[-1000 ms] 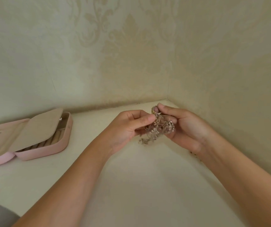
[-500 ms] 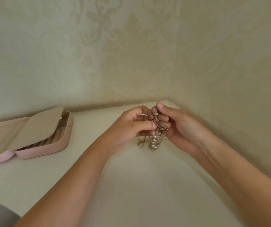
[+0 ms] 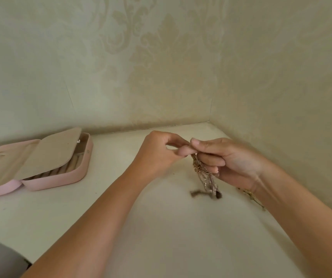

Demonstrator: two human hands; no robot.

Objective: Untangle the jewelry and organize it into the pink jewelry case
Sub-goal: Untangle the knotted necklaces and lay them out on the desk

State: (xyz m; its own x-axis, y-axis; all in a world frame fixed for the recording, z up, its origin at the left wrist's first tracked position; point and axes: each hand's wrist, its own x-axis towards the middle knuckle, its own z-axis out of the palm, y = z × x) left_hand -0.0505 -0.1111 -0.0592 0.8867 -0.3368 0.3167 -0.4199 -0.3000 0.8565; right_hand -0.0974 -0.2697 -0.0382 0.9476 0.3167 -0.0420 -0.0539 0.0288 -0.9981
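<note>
A tangled bunch of gold and silver chains (image 3: 202, 174) hangs above the white tabletop, its lower end blurred. My right hand (image 3: 227, 159) pinches the top of the tangle between thumb and fingers, with the other fingers curled behind it. My left hand (image 3: 161, 152) meets it from the left, thumb and forefinger pinching at the same top end of the chains. The pink jewelry case (image 3: 60, 179) lies open at the left, a beige inner flap folded over its ring rolls.
A loose gold chain (image 3: 251, 195) lies on the white tabletop (image 3: 161, 227) under my right wrist. Patterned walls close off the back and the right side, meeting in a corner. Grey fabric shows at the bottom left.
The bunch has dropped from a ball between my hands to a long hanging strand. Both hands have risen a little and now hold it only at its top.
</note>
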